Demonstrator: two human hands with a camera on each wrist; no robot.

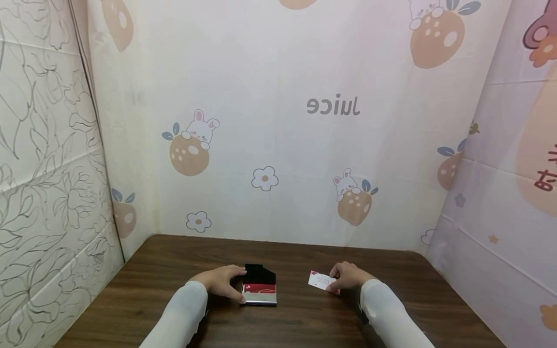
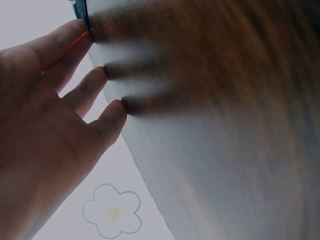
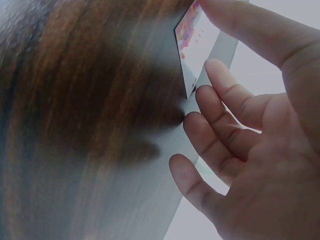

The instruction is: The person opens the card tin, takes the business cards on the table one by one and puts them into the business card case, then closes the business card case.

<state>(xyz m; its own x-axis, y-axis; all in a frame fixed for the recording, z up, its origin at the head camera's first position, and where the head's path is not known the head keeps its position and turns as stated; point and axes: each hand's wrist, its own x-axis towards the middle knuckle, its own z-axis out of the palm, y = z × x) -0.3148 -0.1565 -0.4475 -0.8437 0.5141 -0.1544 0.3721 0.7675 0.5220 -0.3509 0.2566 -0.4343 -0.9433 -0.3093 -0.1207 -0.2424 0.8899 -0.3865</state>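
A card case (image 1: 261, 297) lies with its black lid (image 1: 258, 275) raised at the back, left of the table's middle. Inside it a red card (image 1: 265, 288) shows. My left hand (image 1: 223, 281) holds the case by its left side, thumb at the near corner and fingers by the lid. In the left wrist view, the fingertips (image 2: 116, 107) touch the tabletop, and only a dark bit of the case shows. Farther right, my right hand (image 1: 349, 277) pinches a white business card (image 1: 319, 280) with red print at its right end. The right wrist view shows the thumb over this card (image 3: 192, 45).
The brown wooden table (image 1: 296, 324) has rounded back corners. Behind it hangs a pale curtain (image 1: 270, 135) printed with rabbits, fruit and flowers, and more printed cloth closes off the left and right sides.
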